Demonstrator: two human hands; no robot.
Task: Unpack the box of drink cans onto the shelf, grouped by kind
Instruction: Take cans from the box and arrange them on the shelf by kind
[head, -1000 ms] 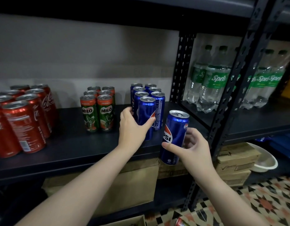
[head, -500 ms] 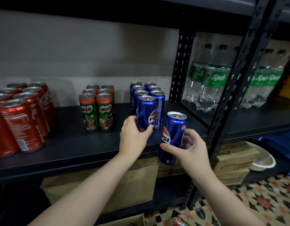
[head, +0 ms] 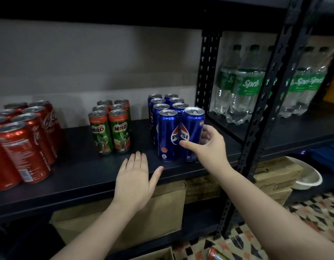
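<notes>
On the dark shelf (head: 87,173) stand three groups of cans: red Coca-Cola cans (head: 25,139) at the left, green Milo cans (head: 111,126) in the middle, blue Pepsi cans (head: 167,117) to the right. My right hand (head: 205,145) holds the front right Pepsi can (head: 193,132), thumb across its front and fingers behind; it stands on the shelf beside the front left Pepsi can (head: 168,136). My left hand (head: 136,177) lies flat with straight fingers over the shelf's front edge, holding nothing.
A black perforated upright (head: 263,102) divides the bays, with Sprite bottles (head: 245,85) behind it. Cardboard boxes (head: 162,199) sit on the lower shelf, a white bowl (head: 308,177) at the right. An open box corner (head: 158,255) shows at the bottom edge.
My right hand has brought its Pepsi can up onto the shelf beside the front one. My left hand has let go of the front Pepsi can and drawn back to the shelf edge.
</notes>
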